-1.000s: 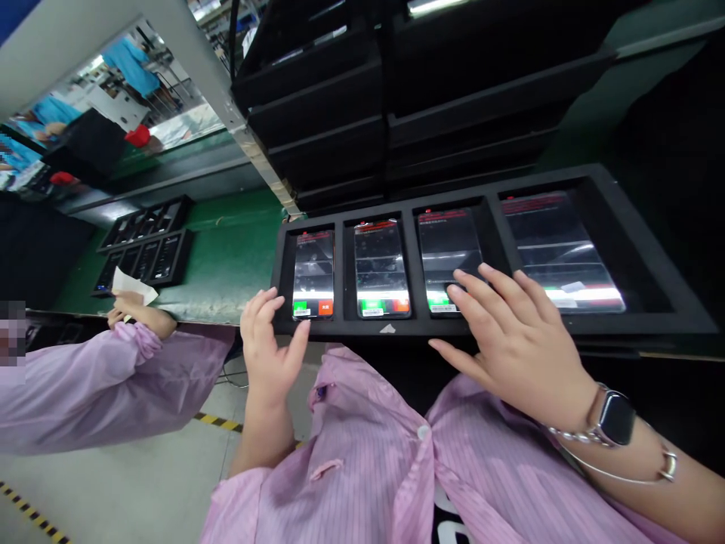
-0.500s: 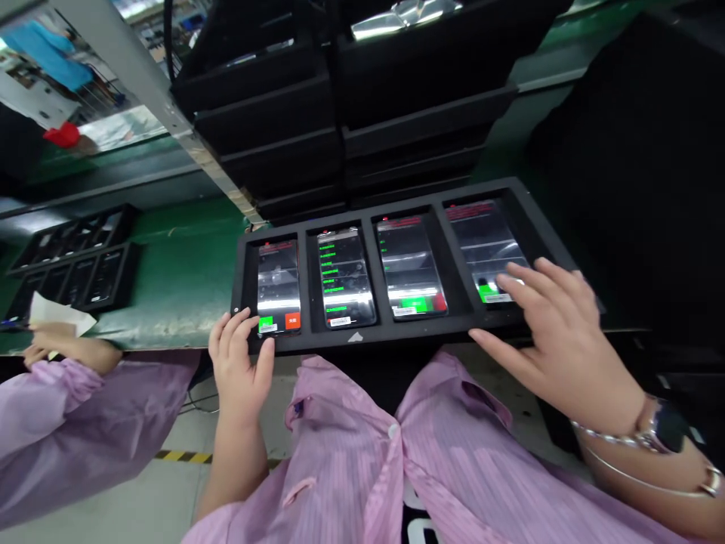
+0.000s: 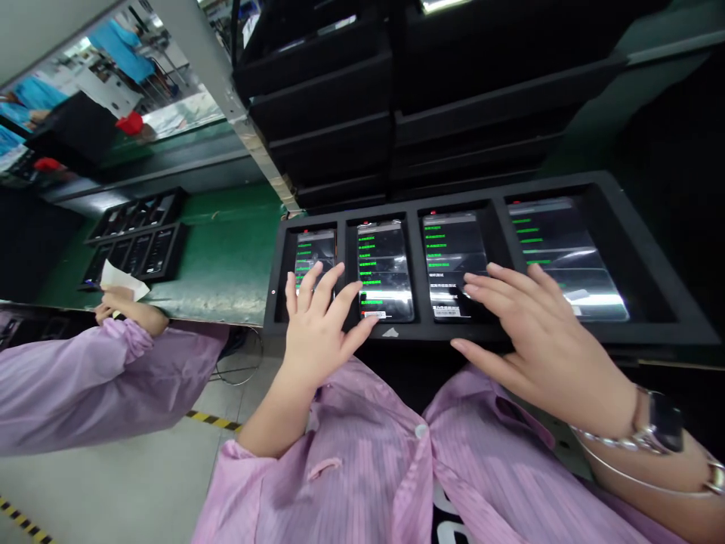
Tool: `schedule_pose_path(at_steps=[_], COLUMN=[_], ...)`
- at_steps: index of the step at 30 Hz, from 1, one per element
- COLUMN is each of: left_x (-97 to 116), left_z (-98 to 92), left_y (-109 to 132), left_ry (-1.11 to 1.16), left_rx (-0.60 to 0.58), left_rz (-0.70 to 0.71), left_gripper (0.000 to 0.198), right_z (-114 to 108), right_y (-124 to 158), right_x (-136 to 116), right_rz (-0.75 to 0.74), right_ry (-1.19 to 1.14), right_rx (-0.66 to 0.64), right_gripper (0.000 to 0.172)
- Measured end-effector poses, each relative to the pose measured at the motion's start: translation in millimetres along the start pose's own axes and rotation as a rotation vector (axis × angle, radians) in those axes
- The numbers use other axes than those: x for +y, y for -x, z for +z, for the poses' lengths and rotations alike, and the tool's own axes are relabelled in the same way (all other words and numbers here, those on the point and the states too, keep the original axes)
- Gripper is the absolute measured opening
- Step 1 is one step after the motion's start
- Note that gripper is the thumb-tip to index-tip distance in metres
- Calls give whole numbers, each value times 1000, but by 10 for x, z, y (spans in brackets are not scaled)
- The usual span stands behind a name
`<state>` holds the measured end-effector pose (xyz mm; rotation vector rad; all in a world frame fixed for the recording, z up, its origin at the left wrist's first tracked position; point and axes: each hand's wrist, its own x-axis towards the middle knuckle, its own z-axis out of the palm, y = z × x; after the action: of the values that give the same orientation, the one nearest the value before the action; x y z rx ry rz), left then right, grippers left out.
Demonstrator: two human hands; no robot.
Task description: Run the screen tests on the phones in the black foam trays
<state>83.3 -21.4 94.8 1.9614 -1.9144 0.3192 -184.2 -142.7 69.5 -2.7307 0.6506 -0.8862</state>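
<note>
A black tray (image 3: 390,332) at the bench edge holds several smartphones, one per compartment, their dark screens showing lines of green text. My left hand (image 3: 320,332) spreads its fingers over the lower part of the leftmost phone (image 3: 316,245), the thumb by the tray's front rim below the second phone (image 3: 385,261). My right hand (image 3: 538,340) hovers with fingers extended between the third phone (image 3: 450,257) and the rightmost phone (image 3: 566,234), covering part of the latter. Its fingertips are close to the third phone's screen; whether they touch it I cannot tell. Neither hand holds anything.
Stacked black trays (image 3: 328,113) stand behind the tray, beside a grey metal post (image 3: 209,68). Smaller black trays with devices (image 3: 136,249) lie on the green bench (image 3: 226,242) to the left. There, a co-worker's hand (image 3: 113,302) holds a pale sheet (image 3: 125,281).
My left hand has moved right and up over the leftmost phone. My right hand has shifted left toward the third phone. Red and green button blocks on some screens have given way to green text lists.
</note>
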Motion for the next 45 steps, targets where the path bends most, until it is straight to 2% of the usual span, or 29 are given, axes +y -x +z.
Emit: schedule_pose_path(at_steps=[4,13,28,31,34,39,42,45], left_x=[21,26,18,-5,-94,-353,-430,-441], left_z=[90,41,53,60,5,-141,-169,-173], left_y=[-27,-57,-127,-142,-109,37,103,133], left_ry=[-48,-79,-68,-62,30,139,118,104], left_rx=[-80,-145,-236,-220,-136,10,25,0], left_rz=[-65,-80,-91,-86,-88,-160,-202,-192], left_gripper=[58,56,56,55,60,56,54,50], right_z=[100,118,140,127,33,-235,-306,-263], right_y=[3,-35,-128,-135,-77,128,226,286], right_x=[-4,-23,-90,-96,-36,204,332,384], right_rz=[27,59,99,112,138,316,385,364], right_ry=[67,91,180,180,115,138,210,281], right_rx=[25,39,-69,-85,-72,-15,16,45], right_gripper=[49,46,59,59,58,64,72,77])
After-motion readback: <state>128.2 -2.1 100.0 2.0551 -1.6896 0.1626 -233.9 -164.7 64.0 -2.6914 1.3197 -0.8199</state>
